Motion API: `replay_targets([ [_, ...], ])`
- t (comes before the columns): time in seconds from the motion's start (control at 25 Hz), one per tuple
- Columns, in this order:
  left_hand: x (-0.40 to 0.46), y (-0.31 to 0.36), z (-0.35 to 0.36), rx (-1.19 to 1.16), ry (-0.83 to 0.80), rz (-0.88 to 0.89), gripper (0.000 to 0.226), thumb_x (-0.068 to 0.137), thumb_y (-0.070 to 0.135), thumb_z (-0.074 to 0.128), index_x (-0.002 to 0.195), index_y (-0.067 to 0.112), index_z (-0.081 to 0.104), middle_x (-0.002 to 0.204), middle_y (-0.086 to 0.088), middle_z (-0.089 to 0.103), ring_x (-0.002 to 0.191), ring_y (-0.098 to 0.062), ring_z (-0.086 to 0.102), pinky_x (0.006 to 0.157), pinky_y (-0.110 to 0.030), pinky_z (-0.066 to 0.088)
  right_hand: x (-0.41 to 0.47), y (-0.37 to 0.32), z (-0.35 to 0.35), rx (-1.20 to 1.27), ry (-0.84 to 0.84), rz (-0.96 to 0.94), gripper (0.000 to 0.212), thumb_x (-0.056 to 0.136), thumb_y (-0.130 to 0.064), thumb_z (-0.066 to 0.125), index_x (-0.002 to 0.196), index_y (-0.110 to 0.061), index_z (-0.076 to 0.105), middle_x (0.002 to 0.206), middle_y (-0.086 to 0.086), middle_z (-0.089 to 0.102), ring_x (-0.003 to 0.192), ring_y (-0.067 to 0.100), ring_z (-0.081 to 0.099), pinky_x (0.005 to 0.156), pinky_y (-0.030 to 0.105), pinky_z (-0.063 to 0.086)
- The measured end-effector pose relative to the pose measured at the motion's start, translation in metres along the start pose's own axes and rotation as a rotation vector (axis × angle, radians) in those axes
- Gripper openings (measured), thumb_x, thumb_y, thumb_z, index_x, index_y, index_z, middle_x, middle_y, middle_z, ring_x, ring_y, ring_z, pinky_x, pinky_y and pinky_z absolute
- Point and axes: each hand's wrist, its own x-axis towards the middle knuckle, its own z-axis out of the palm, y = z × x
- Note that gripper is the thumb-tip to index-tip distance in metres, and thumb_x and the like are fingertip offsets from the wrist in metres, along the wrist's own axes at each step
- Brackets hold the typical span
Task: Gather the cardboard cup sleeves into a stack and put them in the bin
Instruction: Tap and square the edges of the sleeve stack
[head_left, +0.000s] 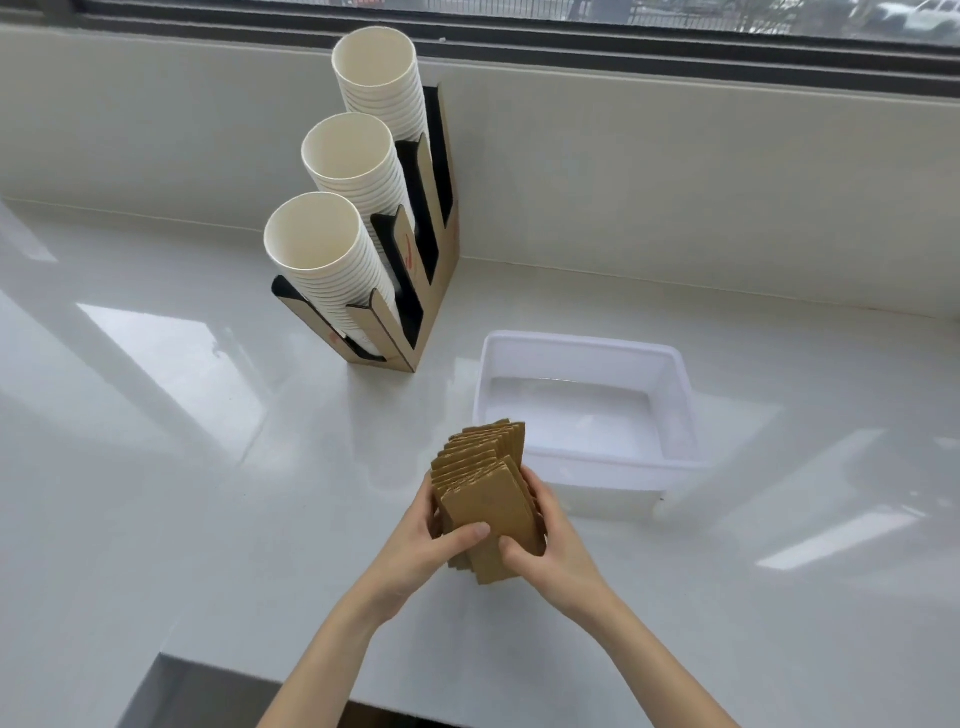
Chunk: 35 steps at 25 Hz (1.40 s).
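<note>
While both hands grip sleeves (glossy white counter, w/ window behind)

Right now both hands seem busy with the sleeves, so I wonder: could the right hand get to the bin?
Probably yes: the bin sits open beside the right hand, nothing between, though it holds the sleeves.

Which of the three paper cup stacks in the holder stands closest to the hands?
The front stack, in the holder's lowest slot, is closest to the hands; the other two stand behind it toward the window.
</note>
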Motion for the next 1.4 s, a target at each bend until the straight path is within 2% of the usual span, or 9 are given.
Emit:
replay_targets([
  [0.12,0.006,0.001,0.011,0.056,-0.061,0.014,0.067,0.066,0.023,0.071,0.123,0.039,0.04,0.112,0.014,0.062,0.103,-0.007,0.06,0.071,-0.017,0.052,-0.012,0.003,-0.012,-0.03,0.067,-0.026,0.072,0.07,-0.02,0.059,0.128,-0.044,0.024,0.125,-0.017,0.048,0.106,-0.016,0.049,0.079,0.003,0.045],
  [0.28,0.013,0.009,0.026,0.182,-0.159,0.047,0.081,0.069,0.021,0.071,0.136,0.036,0.026,0.12,0.025,0.057,0.117,0.002,0.051,0.093,-0.011,0.045,-0.024,0.006,-0.023,-0.042,0.163,-0.062,0.074,0.069,-0.028,0.066,0.127,-0.047,0.025,0.129,-0.014,0.05,0.109,-0.014,0.049,0.082,0.0,0.04],
  [0.48,0.018,0.01,0.046,0.209,-0.289,0.043,0.088,0.079,-0.012,0.056,0.139,0.023,0.002,0.119,0.023,0.043,0.1,0.027,0.047,0.078,0.002,0.04,-0.032,0.011,-0.025,-0.026,0.211,-0.048,0.069,0.065,-0.029,0.067,0.119,-0.049,0.028,0.127,-0.014,0.046,0.108,-0.022,0.045,0.085,-0.004,0.035],
  [0.6,0.02,0.0,0.043,0.241,-0.325,0.011,0.088,0.077,-0.01,0.061,0.135,0.028,0.007,0.121,0.019,0.046,0.103,0.023,0.049,0.08,-0.001,0.041,-0.03,0.014,-0.022,-0.048,0.192,-0.034,0.068,0.066,-0.016,0.061,0.119,-0.041,0.027,0.128,0.001,0.04,0.106,-0.029,0.039,0.084,-0.007,0.031],
  [0.76,0.017,-0.002,0.043,0.264,-0.304,0.02,0.079,0.069,0.004,0.063,0.128,0.032,0.019,0.121,0.018,0.047,0.107,0.019,0.048,0.083,-0.003,0.042,-0.022,0.02,-0.01,-0.068,0.161,-0.034,0.082,0.061,-0.024,0.057,0.133,-0.031,0.02,0.135,0.004,0.034,0.114,-0.022,0.035,0.092,-0.002,0.034],
  [0.88,0.015,-0.004,0.041,0.245,-0.289,0.007,0.089,0.067,0.008,0.065,0.135,0.029,0.011,0.124,0.017,0.045,0.108,0.021,0.046,0.083,-0.003,0.042,-0.019,0.025,-0.007,-0.068,0.158,-0.022,0.094,0.061,-0.026,0.061,0.141,-0.022,0.012,0.138,0.002,0.03,0.118,-0.019,0.035,0.098,0.003,0.035],
  [1.04,0.018,-0.005,0.036,0.229,-0.306,-0.045,0.106,0.077,-0.004,0.064,0.14,0.027,-0.015,0.124,0.023,0.04,0.099,0.031,0.044,0.078,0.002,0.041,-0.022,0.025,-0.013,-0.078,0.143,-0.027,0.088,0.058,-0.038,0.057,0.136,-0.025,0.018,0.134,0.004,0.034,0.109,-0.028,0.034,0.089,-0.005,0.033],
  [1.24,0.02,-0.003,0.03,0.219,-0.247,-0.038,0.1,0.077,-0.004,0.063,0.131,0.043,-0.007,0.116,0.02,0.047,0.091,0.025,0.053,0.071,-0.002,0.045,-0.02,0.025,-0.018,-0.125,0.138,-0.003,0.077,0.068,-0.017,0.062,0.129,-0.038,0.02,0.134,0.003,0.036,0.109,-0.023,0.038,0.086,-0.004,0.036],
  [1.4,0.019,0.001,0.033,0.268,-0.207,-0.002,0.097,0.077,0.0,0.065,0.132,0.044,-0.002,0.113,0.021,0.049,0.091,0.022,0.054,0.073,-0.002,0.046,-0.019,0.025,-0.015,-0.175,0.124,-0.03,0.081,0.073,-0.009,0.064,0.139,-0.024,0.02,0.134,0.002,0.031,0.105,-0.033,0.03,0.095,0.002,0.036],
])
